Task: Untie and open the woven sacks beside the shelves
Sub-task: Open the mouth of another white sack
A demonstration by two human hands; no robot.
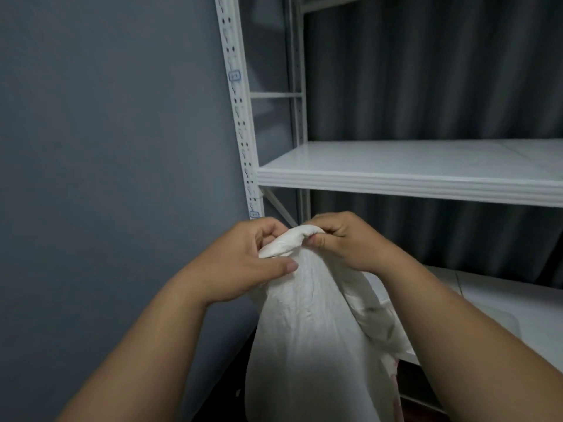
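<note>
A white woven sack (307, 330) stands upright in front of me, between the grey wall and the shelf unit. Its top is bunched into a rolled fold at about waist height. My left hand (243, 263) grips the left side of that bunched top, thumb laid across the front of the fabric. My right hand (344, 242) pinches the right side of the same fold with curled fingers and thumb. Any tie or knot is hidden inside the fold and under my fingers.
A white metal shelf unit (411, 175) stands to the right, its perforated upright (240, 123) just behind the sack. A lower shelf board (502, 306) lies to the right of the sack. A dark curtain hangs behind the shelves and a grey wall (106, 147) fills the left.
</note>
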